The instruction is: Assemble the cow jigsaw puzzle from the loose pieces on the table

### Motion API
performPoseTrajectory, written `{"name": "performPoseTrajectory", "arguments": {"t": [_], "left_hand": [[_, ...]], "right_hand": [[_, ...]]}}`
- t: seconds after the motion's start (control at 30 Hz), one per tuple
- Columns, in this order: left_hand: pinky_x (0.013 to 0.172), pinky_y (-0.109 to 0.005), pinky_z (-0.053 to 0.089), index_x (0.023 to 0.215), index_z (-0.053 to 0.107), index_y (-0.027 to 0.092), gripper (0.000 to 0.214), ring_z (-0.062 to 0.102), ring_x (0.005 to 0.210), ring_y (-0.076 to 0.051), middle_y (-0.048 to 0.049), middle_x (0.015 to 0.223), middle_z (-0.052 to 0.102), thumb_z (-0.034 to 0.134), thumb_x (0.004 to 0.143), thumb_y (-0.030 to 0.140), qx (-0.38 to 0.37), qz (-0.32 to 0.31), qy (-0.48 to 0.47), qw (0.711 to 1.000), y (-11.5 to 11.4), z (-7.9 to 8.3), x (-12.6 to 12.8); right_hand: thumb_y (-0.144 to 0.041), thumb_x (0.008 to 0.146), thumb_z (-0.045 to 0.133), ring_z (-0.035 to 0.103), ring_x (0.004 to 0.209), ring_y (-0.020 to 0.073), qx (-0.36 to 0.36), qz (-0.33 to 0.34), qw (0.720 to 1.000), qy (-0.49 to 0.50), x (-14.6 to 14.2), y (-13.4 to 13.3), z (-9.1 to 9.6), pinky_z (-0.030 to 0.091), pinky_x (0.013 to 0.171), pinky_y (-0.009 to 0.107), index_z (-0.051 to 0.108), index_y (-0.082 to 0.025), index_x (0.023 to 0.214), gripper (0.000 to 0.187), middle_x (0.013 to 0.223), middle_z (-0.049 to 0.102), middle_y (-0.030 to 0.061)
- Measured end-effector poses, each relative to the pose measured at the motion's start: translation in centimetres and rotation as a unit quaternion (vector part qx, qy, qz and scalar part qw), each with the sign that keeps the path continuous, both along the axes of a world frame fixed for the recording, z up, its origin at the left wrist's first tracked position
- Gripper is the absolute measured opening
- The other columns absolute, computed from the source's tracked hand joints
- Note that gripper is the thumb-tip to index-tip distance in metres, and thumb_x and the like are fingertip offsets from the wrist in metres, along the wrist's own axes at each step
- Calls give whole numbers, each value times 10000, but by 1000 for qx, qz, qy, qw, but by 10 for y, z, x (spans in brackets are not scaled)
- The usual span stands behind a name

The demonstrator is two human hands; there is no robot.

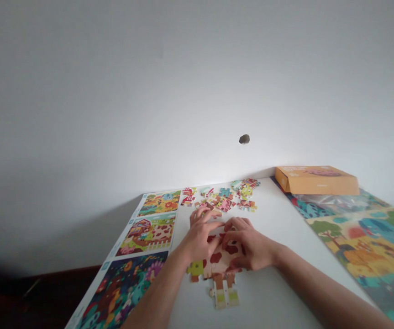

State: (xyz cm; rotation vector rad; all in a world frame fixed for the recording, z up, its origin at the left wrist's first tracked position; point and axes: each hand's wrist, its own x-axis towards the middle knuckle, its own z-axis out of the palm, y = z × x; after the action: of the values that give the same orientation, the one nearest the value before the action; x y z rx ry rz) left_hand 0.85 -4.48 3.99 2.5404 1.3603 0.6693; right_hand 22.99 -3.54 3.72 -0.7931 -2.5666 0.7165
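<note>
A partly joined jigsaw [217,269] with a brown-spotted cow picture lies on the white table [275,292]. My left hand [202,235] rests on its upper left part, fingers bent and pressed down on the pieces. My right hand [248,246] covers its right side, fingers curled with the tips on a piece next to the left hand's fingers. Both hands touch each other over the jigsaw's top edge. Loose coloured pieces [224,196] lie scattered just beyond the hands, toward the wall.
A strip of three picture cards [149,233] lies along the table's left edge. A large finished colourful puzzle [361,237] covers the right side, with an orange box [316,180] at its far end. A white wall with a small dark mark [244,139] stands behind.
</note>
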Motion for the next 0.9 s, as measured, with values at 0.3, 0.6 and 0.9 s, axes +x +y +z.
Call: {"name": "performPoseTrajectory", "arguments": {"t": [0.3,0.6,0.9], "left_hand": [[1156,-525,221,1435,460,297,798,330,1361,-355,-72,1421,496,739,693,392,-42,-88,-10,995,-1,8,-5],[1151,-565,227,1323,538,253,738,287,1389,-382,-115,1447,467,791,653,432,-66,-81,-7,994,2,-4,-8],[1182,-590,180,1487,375,300,1045,269,1418,-394,-110,1534,366,855,572,451,-95,-110,40,989,2,-3,-8]], "right_hand": [[-448,634,808,437,1112,275,34,-40,998,-46,6,10,-3,294,1033,488,650,-272,1105,527,1156,508,55],[-533,632,790,465,1044,282,44,-88,990,-99,13,8,8,320,1001,511,631,-264,1117,577,1075,529,61],[-571,523,848,435,1116,302,40,-32,996,-75,7,2,3,191,1092,605,555,-274,1253,840,1187,466,83]]}}
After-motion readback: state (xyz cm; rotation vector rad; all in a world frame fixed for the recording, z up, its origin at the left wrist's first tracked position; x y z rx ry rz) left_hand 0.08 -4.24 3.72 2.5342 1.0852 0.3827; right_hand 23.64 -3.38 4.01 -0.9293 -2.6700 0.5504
